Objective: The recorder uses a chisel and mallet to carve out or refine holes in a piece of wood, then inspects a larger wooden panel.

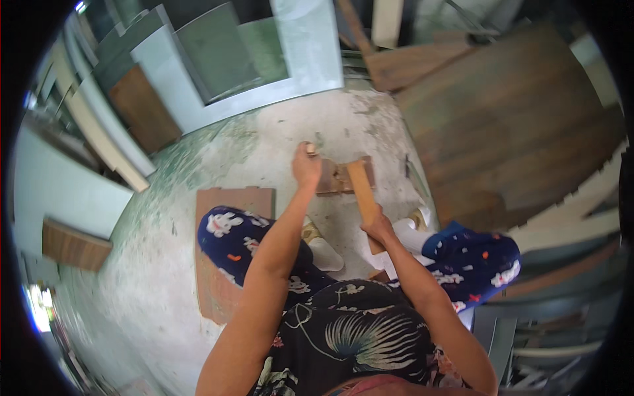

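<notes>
My right hand point(378, 226) is wrapped round the near part of a flat, light-brown wooden strip point(362, 188). The strip's far end rests on or just over a short brown board point(327, 179) with a rough, broken-looking middle. Beyond that board's left side, my left hand point(306, 170) is closed, and a small pale rounded end point(310, 150) shows at its fingers. What kind of thing that end belongs to is hidden by the hand. A larger reddish-brown board point(231, 196) lies flat beside and under my left leg.
Worn concrete floor point(277, 125) surrounds the boards. Pale and greenish panels point(310, 46) lean at the back, with a brown panel point(145, 105) at left. A big dark wooden sheet point(502, 119) stands on the right. My feet point(323, 254) are close to the work.
</notes>
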A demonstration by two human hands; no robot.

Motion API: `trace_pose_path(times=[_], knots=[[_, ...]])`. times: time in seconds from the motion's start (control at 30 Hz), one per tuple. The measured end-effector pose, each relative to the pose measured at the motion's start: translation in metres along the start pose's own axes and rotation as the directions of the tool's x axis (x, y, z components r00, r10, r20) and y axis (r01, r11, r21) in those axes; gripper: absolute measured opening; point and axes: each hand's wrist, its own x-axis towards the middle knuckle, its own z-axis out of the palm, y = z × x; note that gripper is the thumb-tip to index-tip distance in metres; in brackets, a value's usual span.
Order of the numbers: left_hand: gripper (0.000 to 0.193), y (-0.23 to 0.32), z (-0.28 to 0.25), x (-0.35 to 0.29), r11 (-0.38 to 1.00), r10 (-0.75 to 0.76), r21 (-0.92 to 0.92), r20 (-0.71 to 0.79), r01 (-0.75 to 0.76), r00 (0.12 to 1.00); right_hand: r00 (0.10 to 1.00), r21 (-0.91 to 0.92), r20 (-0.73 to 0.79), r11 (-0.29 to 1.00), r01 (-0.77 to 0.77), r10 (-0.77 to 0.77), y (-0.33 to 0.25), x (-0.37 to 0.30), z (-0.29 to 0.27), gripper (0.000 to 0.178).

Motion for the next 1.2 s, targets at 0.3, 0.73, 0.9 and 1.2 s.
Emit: trace_pose_path(times=[0.3, 0.73, 0.9, 1.2], knots=[[0.037, 0.000, 0.001, 0.003, 0.991, 0.064, -0.120, 0.031, -0.060, 0.997, 0.993, 0.101, 0.012, 0.988, -0.117, 0.117, -0.008, -0.003, 0.003, 0.083], [0.030, 0.038, 0.015, -0.006, 0.900, 0.246, -0.404, 0.168, -0.161, 0.955, 0.909, 0.232, -0.295, 0.901, 0.368, -0.295, -0.077, 0.012, -0.042, 0.060], [0.034, 0.097, 0.017, -0.028, 0.882, 0.350, -0.391, 0.174, -0.262, 0.920, 0.982, 0.875, -0.190, 0.454, 0.167, 0.005, -0.094, 0.006, -0.091, 0.065], [0.036, 0.218, 0.023, -0.092, 0.474, 0.827, -0.511, -0.022, -0.717, 0.562, 0.974, 0.939, -0.226, -0.266, 0.216, -0.005, -0.114, -0.062, -0.210, 0.054]])
